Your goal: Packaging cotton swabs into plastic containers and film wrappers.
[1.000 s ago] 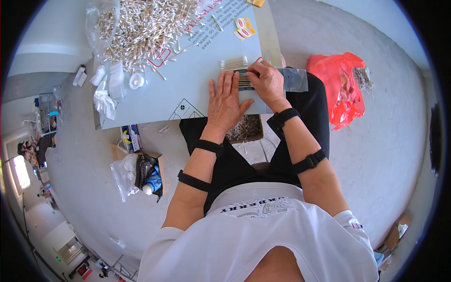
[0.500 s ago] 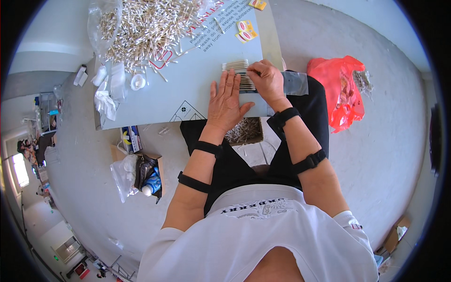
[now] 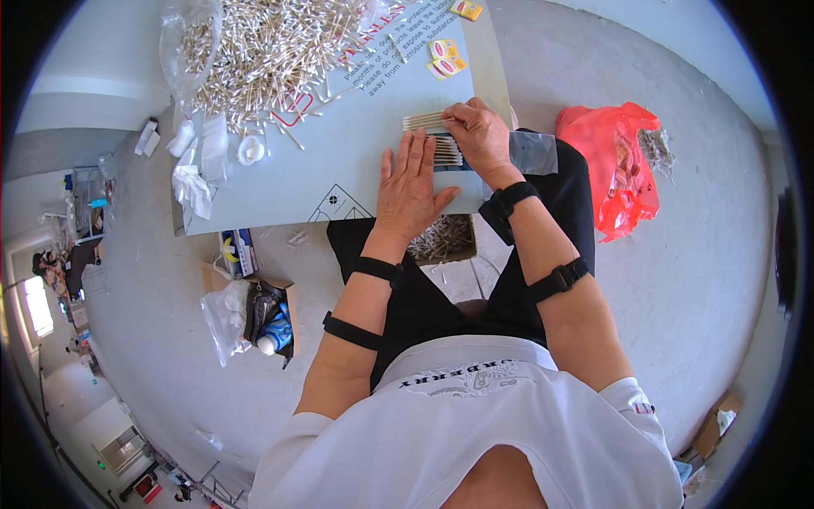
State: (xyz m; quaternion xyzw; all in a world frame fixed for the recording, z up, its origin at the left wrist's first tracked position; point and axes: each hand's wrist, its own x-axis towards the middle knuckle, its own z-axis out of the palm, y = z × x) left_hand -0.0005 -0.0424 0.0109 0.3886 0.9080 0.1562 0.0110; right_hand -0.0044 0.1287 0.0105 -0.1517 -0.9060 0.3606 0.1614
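Observation:
My left hand (image 3: 409, 182) lies flat on the table with its fingers stretched out, the fingertips against the left ends of a small row of cotton swabs (image 3: 448, 151). This row rests over a strip of clear plastic (image 3: 532, 153) that sticks out past the table's right side. Just beyond it lies another small row of cotton swabs (image 3: 421, 121). At its right end, my right hand (image 3: 482, 140) pinches with thumb and forefinger on the swab tips; how many swabs it grips is hidden.
A big heap of loose cotton swabs (image 3: 263, 59) spreads over the far left of the table (image 3: 280, 187), beside a plastic bag (image 3: 188, 42) and a white roll (image 3: 250, 150). Yellow packets (image 3: 447, 59) lie far right. Below are a box of swabs (image 3: 445, 237) and a red bag (image 3: 606, 170).
My right hand has moved slightly away from me, from the near row of swabs to the right end of the far row. My left hand has stayed in place.

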